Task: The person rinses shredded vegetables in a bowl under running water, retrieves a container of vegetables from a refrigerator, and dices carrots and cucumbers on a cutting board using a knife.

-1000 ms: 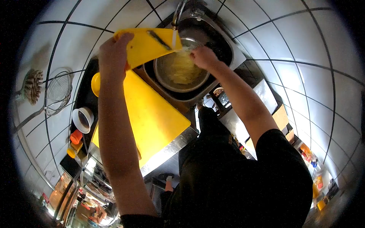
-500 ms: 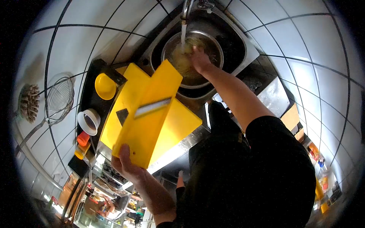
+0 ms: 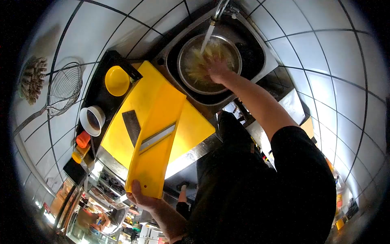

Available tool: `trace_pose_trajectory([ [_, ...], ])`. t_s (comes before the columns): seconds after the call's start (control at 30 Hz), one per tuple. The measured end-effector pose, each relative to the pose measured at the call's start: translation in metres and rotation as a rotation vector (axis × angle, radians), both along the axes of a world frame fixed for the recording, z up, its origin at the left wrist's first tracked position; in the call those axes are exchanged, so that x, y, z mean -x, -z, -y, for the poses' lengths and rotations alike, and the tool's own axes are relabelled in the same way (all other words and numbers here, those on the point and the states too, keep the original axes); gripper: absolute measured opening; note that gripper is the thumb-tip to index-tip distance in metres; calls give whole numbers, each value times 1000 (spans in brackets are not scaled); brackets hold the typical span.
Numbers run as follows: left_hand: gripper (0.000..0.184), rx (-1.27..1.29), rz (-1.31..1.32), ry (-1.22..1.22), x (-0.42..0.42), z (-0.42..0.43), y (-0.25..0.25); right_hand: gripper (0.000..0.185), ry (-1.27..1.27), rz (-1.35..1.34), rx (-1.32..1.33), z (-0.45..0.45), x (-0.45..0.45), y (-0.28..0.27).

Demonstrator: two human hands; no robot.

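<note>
L hand [image 3: 142, 196] clasping yellow slicer [image 3: 156, 140], fingertips partly hidden, R hand [image 3: 218, 70] blurred in bowl [image 3: 235, 61], can't tell finger spread/grip

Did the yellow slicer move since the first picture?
Yes. The yellow slicer moved away from the tap, towards the person, and is now over the cutting board.

The bowl [image 3: 185, 66] sits inside the sink [image 3: 254, 67].

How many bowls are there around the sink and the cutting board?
3: a metal bowl in the sink, the right hand in it; a yellow bowl and, below it in the picture, a white bowl, both left of the cutting board. Others could be hidden.
</note>
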State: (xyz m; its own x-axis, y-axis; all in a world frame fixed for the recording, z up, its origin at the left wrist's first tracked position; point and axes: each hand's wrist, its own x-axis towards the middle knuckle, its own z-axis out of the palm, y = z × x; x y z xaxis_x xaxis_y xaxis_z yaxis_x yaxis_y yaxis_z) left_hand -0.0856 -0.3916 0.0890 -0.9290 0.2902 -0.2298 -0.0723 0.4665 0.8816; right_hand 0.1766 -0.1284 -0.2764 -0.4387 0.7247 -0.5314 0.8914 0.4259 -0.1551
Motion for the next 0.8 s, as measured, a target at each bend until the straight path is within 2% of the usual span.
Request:
trace_pose_trajectory([
  [0.1,48,-37,-13,-9,5,9,2,64,213,-4,215,-15,-2,11],
  [0.2,50,-50,-30,-102,-10,-3,-2,58,-10,161,85,2,16,15],
  [0.27,51,-56,-13,-103,-5,2,2,58,518,-390,284,0,7,44],
  [0.33,52,-31,-3,-84,-3,10,0,58,632,-554,347,1,1,42],
  [0.47,52,-4,43,-12,12,29,3,52,82,-113,176,-6,-7,35],
  [0.53,53,-14,80,4,15,36,5,50,82,-13,33,2,-7,49],
  [0.57,53,-22,88,16,14,36,4,49,218,-30,-73,9,-2,80],
  [0.63,53,-41,63,-13,10,31,5,49,497,-213,3,8,2,85],
  [0.67,53,-48,32,-53,5,27,6,51,636,-375,191,5,1,63],
  [0.73,51,-59,9,-69,1,26,9,54,738,-532,421,-4,1,18],
  [0.8,48,-63,24,-13,2,27,11,56,665,-502,452,-12,3,-8],
])
